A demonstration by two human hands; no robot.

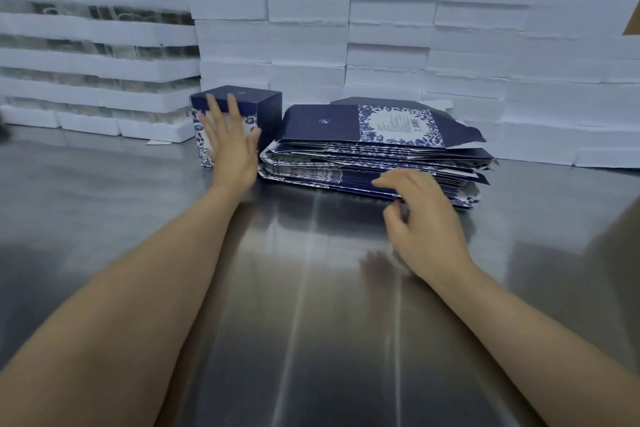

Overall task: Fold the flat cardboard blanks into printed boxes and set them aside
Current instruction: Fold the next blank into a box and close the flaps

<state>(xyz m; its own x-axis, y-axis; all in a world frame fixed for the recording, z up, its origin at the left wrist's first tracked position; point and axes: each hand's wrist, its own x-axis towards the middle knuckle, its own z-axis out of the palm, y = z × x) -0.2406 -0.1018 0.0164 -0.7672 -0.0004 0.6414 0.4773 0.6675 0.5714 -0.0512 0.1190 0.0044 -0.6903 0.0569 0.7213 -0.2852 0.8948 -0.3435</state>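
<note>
Behind everything I see a wall of white foam trays (381, 28) lining the far edge of the steel table (311, 305), which leaves me no room to push anything further back. Against that far edge, right of centre, sits the stack of flat blanks (377, 152), blue floral print up, its corners ragged and fanned toward the right. Just beside it on the left, nearly touching, stands one folded box (235, 125), upright with its dark lid face on top. My left hand (230, 146) lies spread flat against the box's near face, fingers straight and reaching over the top rim; I judge this is the setting-aside step, the box being nudged into its place. My right hand (420, 218) is at the stack's near edge with fingers curled, seemingly picking at a low blank, though I cannot tell whether it actually pinches one. The next move, I think, calls for separating a single blank cleanly and drawing it toward me, where the broad near half of the table is open for folding; the far left side beyond the box offers room for finished boxes.
</note>
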